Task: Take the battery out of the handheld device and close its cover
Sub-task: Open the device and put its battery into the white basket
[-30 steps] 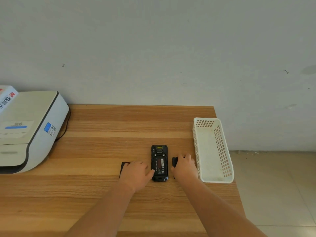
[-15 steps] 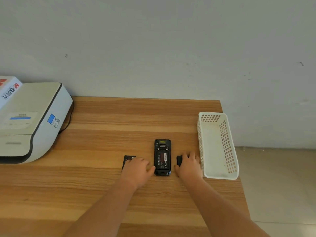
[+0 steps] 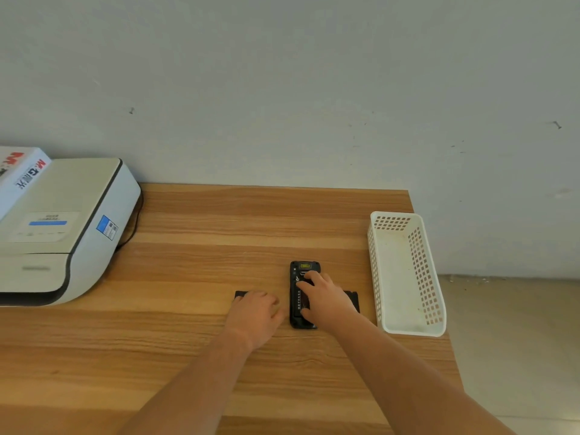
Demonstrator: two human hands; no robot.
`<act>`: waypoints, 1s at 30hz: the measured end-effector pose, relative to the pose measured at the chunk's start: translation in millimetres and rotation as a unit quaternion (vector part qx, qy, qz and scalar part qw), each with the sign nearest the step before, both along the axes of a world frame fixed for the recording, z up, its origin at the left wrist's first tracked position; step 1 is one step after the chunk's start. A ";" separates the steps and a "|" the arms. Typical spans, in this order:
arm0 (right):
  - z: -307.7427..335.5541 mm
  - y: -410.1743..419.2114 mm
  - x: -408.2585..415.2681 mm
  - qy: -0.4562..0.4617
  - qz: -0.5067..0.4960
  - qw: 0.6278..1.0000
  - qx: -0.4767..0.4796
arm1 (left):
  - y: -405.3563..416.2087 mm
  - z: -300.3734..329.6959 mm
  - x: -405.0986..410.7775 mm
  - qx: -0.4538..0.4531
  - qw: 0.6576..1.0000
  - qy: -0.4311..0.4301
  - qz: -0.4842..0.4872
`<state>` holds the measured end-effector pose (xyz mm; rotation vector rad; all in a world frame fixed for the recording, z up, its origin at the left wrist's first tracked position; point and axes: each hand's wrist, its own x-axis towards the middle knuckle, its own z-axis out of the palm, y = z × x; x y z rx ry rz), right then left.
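Note:
The black handheld device (image 3: 302,267) lies lengthwise on the wooden table (image 3: 204,227), its back open and the labelled battery (image 3: 298,302) showing in the bay. My right hand (image 3: 328,301) is laid over it, fingertips touching the upper end of the battery and thumb near the lower end. Whether the fingers grip the battery is not clear. My left hand (image 3: 255,312) rests flat on a thin black piece (image 3: 240,294) to the left of the device. A second black piece (image 3: 354,298) shows from behind my right hand on the right.
A white perforated plastic basket (image 3: 423,265) stands at the table's right edge, close to the device. A large white printer (image 3: 62,227) with a cable fills the left side. The wall runs along the table's far edge; floor lies to the right.
My right hand has moved left from the black piece beside the basket onto the device. That piece now lies uncovered. My left hand stays on the left piece.

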<state>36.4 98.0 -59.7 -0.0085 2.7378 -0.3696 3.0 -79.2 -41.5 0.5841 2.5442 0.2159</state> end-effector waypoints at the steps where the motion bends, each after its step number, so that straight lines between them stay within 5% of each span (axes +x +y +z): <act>1: -1.7 -1.1 -0.1 -0.001 0.005 1.000 0.001 | -1.9 -0.2 -0.6 0.003 1.000 -0.001 0.002; 30: -9.1 2.1 -1.0 -0.011 0.109 0.991 0.075 | -15.3 -0.2 -2.3 0.000 1.000 0.000 -0.018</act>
